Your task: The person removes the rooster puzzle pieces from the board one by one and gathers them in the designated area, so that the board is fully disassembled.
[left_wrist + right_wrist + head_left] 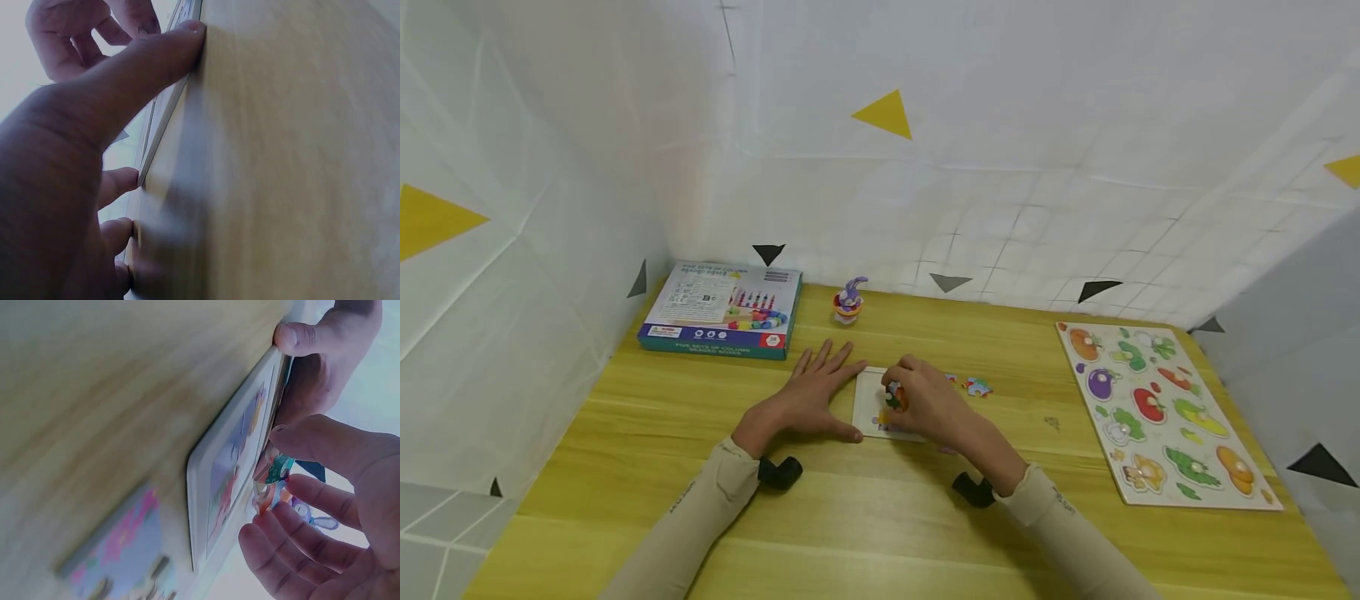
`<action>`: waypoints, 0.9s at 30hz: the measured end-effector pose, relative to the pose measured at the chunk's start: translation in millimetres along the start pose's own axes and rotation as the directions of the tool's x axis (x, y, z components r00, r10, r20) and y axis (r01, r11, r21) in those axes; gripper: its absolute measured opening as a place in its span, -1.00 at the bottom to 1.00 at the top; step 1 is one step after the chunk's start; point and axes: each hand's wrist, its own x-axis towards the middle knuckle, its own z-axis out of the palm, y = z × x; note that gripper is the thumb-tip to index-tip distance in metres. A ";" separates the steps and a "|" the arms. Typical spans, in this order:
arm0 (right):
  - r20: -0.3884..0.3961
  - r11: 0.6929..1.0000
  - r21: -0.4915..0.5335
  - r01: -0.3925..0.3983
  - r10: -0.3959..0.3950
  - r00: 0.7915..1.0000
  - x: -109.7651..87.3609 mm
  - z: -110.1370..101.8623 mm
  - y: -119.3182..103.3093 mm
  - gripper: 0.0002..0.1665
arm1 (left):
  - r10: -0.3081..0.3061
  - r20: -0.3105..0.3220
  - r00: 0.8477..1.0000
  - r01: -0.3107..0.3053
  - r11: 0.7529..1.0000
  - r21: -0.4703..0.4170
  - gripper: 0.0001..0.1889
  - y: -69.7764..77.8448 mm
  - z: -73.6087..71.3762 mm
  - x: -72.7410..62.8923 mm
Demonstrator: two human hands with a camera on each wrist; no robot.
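Observation:
A small pale puzzle board [867, 396] lies flat on the wooden table between the hands. My left hand [808, 396] rests palm down with spread fingers; its thumb and a fingertip touch the board's edge [164, 115]. Over the board, my right hand [934, 404] pinches a colourful jigsaw piece [273, 477] between thumb and fingers, raised above the surface. Some printed picture parts [232, 472] show inside the board's rim. To the right of the board are loose jigsaw pieces [977, 387], and a pink-flowered one [122, 547] lies nearby, partly out of frame.
At the back left is a boxed bead set [722, 308]. A purple rabbit figurine [848, 302] stands behind the board. On the right lies a large vegetable peg puzzle [1165, 417]. White sheeting [1000, 167] with triangles surrounds the table [850, 533].

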 end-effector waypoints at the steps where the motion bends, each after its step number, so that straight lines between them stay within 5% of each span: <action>1: -0.004 1.000 -0.004 0.000 0.000 1.000 -1.0 -1.1 0.9 -0.53 | 0.000 -0.003 1.000 0.000 1.000 -0.001 0.17 0.1 -0.1 -0.2; 27: -0.043 0.994 -0.079 -0.074 0.071 0.997 -47.8 -33.2 34.6 -0.61 | 0.006 -0.012 1.000 -0.007 1.000 -0.023 0.18 1.1 -1.2 -0.6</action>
